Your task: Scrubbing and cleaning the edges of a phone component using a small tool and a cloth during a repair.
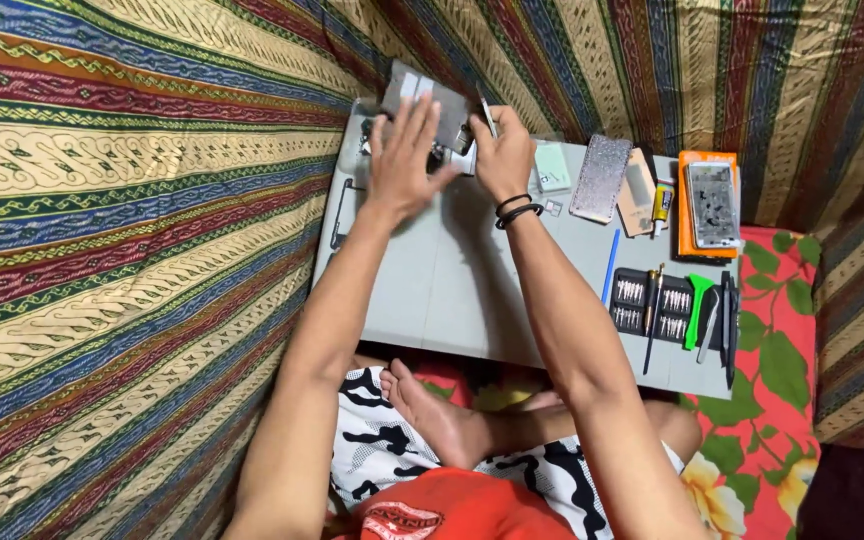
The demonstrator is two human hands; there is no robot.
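Grey flat rectangular device panel is held at the far edge of the grey work mat, above a small cluster of dark parts that cannot be made out. On its left, the left hand is laid open against the panel, fingers spread and extended. On its right, the right hand is closed on the panel's right edge; a thin light sliver is seen at its fingertips, and what it is cannot be told. Further right, a pale green card, a speckled grey phone back cover, a small yellow glue tube and a disassembled phone on an orange pad are laid out. A black tray of screwdriver bits and a green pry tool lie nearest. Judged from this layout, disassembly is well advanced; the panel is not yet set down.
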